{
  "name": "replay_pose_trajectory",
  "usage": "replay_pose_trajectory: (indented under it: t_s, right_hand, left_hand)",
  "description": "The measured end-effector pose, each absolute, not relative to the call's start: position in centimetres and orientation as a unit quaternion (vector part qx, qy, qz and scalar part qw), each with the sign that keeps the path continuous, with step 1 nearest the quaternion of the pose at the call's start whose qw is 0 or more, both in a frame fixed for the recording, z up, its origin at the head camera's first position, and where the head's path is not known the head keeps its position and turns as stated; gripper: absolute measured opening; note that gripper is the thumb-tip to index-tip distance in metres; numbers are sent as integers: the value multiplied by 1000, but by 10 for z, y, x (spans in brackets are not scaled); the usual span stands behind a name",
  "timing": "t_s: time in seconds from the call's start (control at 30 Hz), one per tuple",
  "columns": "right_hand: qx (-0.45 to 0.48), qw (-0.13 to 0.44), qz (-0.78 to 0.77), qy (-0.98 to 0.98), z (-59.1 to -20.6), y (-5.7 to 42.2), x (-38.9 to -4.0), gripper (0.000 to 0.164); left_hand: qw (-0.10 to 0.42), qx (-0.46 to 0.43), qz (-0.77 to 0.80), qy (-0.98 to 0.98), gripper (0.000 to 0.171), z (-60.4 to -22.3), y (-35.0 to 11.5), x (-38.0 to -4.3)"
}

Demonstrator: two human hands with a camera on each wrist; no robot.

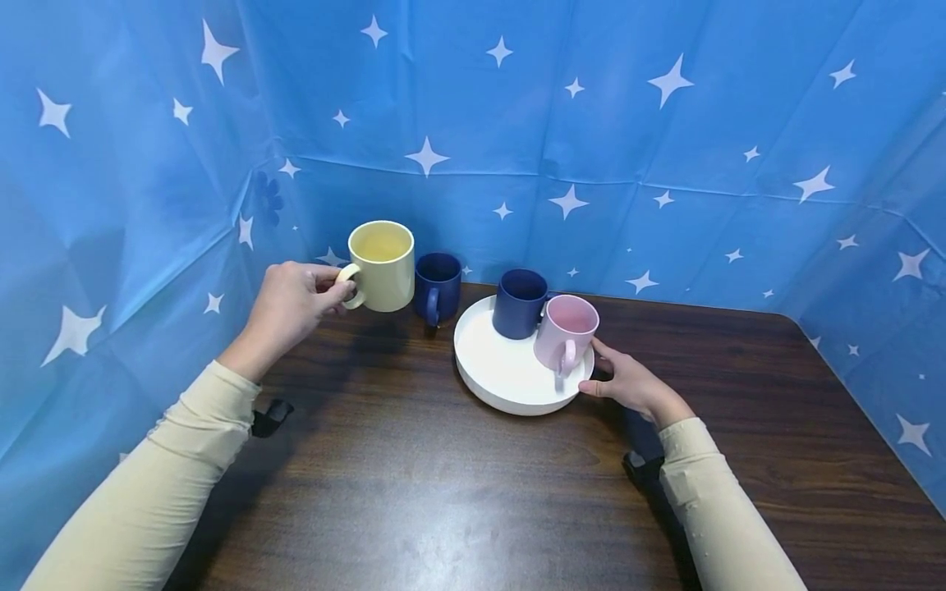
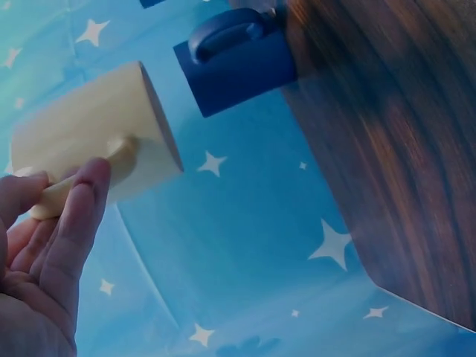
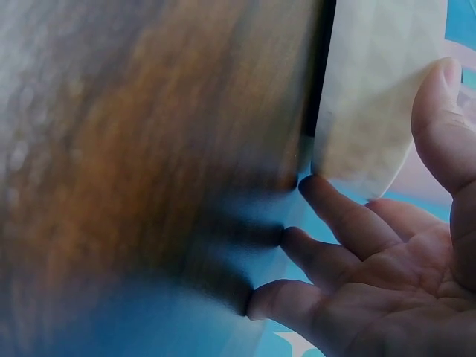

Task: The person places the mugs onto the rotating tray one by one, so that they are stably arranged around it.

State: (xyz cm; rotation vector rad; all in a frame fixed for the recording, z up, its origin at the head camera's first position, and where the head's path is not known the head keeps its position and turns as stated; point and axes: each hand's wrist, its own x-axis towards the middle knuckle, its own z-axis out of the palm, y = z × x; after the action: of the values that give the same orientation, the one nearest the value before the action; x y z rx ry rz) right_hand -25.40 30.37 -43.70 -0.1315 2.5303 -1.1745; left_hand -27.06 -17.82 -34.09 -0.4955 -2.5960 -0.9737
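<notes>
Handle (image 1: 356, 300) pinched between thumb and fingers, that's how the left hand (image 1: 296, 300) has the yellow mug (image 1: 392, 279). It's pretty much upright, just to the right of that hand and up off the counter (image 1: 384, 460). What I'd worry about: the weight all hangs off one side, so if the pinch slips or twists, the mug could swing down and tip.

Next over, further right of the left hand, a loose blue mug (image 1: 447, 295) stands on the counter. The left wrist view shows a gap between it and the yellow one, but not much, so a careless sideways move by that hand could clip it.

Then between the hands, nearer the right one, there's the white tray (image 1: 491, 369) with a second blue mug (image 1: 514, 312) and the pink mug (image 1: 553, 343) in it. Those two look crowded (can't tell if they touch), so bumping one might knock the other.

Right hand (image 1: 631, 382) is spread fairly wide at the tray's right side, thumb by the rim, other fingertips seemingly down on the counter, gripping neither mug. Pink's right beside its fingers, so if that hand shoved or lifted the rim unevenly, I'd bet pink wobbles first.
</notes>
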Motion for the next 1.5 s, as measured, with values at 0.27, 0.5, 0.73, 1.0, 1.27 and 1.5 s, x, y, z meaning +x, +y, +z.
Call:
replay_pose_trajectory:
  t_s: [0.27,0.5,0.73,1.0,1.27,1.5]
  right_hand:
    - [-68,165,-414,893,-439,306,-255,96]
    - [-66,168,-419,890,-438,306,-256,97]
    - [-56,174,-425,887,-435,305,-255,97]
    - [-57,171,-432,884,-439,307,-255,97]
    - [-58,171,-437,881,-439,306,-253,97]
    - [-44,173,-426,887,-439,307,-254,99]
  left_hand:
    - [146,-203,-349,-903,13,-337,-168,-266]
    - [108,-225,-369,-895,16,-339,-156,-264]
    - [87,-251,-364,-893,9,-347,-144,-266]
    - [67,-283,-358,-887,6,-352,-126,-267]
    - [29,-303,-374,-876,10,-361,-106,-266]
    - [-1,-308,-414,-857,13,-373,-86,-268]
